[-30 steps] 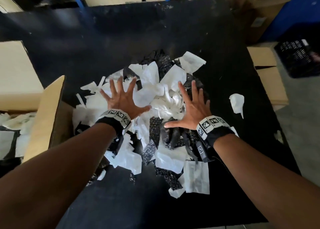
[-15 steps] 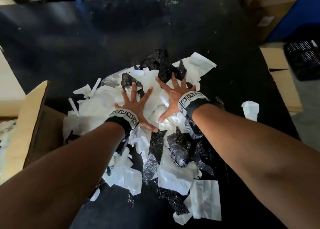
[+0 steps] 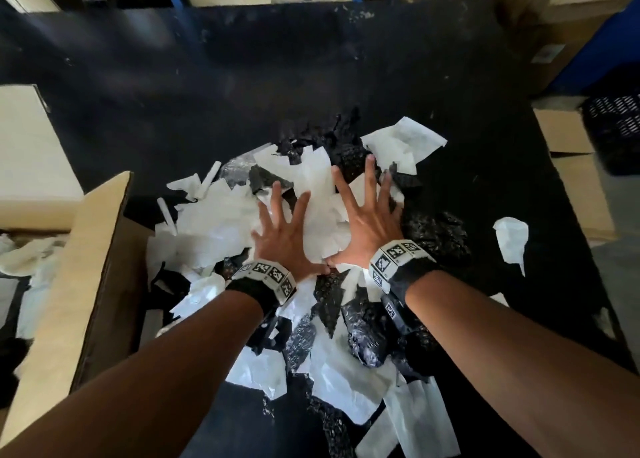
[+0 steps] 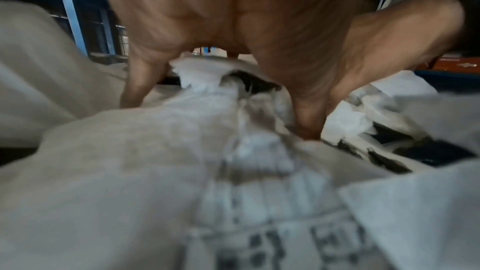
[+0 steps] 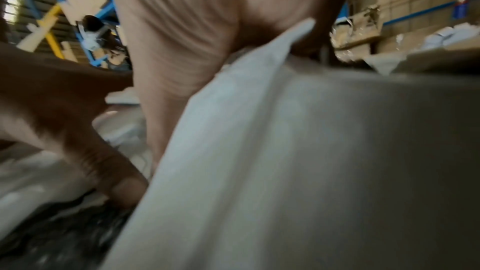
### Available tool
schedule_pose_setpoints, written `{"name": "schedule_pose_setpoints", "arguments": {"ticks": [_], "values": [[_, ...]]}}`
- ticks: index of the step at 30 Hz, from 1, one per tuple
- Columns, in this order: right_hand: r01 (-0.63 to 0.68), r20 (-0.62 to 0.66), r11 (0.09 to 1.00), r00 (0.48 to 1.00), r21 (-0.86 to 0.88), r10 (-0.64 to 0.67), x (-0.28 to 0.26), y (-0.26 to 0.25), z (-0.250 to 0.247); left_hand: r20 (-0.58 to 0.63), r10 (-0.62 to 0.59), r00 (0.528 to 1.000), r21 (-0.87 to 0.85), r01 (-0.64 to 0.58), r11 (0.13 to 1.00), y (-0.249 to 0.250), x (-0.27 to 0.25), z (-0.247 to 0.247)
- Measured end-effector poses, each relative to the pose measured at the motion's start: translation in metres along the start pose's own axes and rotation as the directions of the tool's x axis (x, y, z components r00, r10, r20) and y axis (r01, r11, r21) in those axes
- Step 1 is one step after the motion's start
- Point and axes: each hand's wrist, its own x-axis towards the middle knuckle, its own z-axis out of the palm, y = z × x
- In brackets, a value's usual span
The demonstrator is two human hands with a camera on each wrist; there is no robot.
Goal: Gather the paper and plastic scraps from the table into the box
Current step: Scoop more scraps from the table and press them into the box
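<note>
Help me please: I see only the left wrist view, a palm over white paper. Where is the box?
Observer: The box stands open just left of the scrap pile, with paper pieces inside.
Operator: And the other hand?
Observer: The right hand lies flat on the pile, fingers spread, beside the left hand; the thumbs nearly touch.
Operator: Does anything lie apart?
Observer: Yes, a lone scrap, white, lies to the right of the pile.

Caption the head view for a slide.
Both hands, left and right, spread flat on the scrap pile beside the box.
</note>
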Motion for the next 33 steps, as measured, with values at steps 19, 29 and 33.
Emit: {"name": "schedule_pose_setpoints", "arguments": {"ticks": [19, 29, 33], "values": [[0.156, 0.227, 0.974, 0.967, -0.163, -0.117, 0.023, 0.001, 0.022, -0.037, 0.100, 0.994, 0.047, -0.099, 0.994, 0.002, 0.010, 0.025], [0.093, 0.080, 0.982, 0.994, -0.164, -0.081, 0.015, -0.003, 0.035, -0.250, -0.040, 0.967, 0.080, 0.062, 0.995, -0.011, -0.005, 0.019], [0.090, 0.045, 0.982, 0.995, -0.167, -0.083, 0.013, -0.005, 0.036, 0.000, -0.102, 0.995, -0.030, 0.102, 0.994, -0.034, 0.008, 0.028]]}}
